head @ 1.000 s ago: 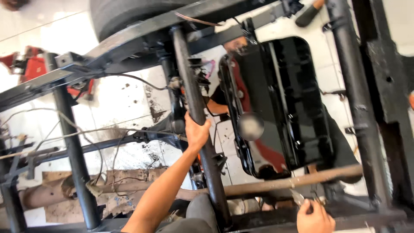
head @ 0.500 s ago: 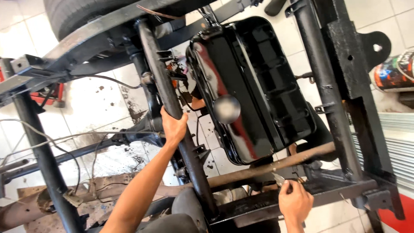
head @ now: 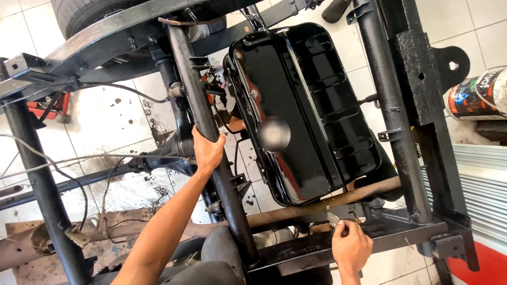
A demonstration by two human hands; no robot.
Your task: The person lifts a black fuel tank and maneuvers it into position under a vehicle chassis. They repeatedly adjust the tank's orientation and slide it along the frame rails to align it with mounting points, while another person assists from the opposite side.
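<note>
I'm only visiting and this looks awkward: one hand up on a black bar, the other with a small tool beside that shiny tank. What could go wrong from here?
The right hand holds a small metal tool close to the glossy black tank; a slip might scratch its paint. The left hand grips the black tube among brackets and loose wires, which could pinch or snag. The tiled floor looks stained, perhaps slippery.

A white tiled floor [head: 113, 119], oil-stained, carries the black chassis frame [head: 417, 132]; a red tool [head: 50, 108] and flattened cardboard [head: 113, 248] lie on it.
</note>
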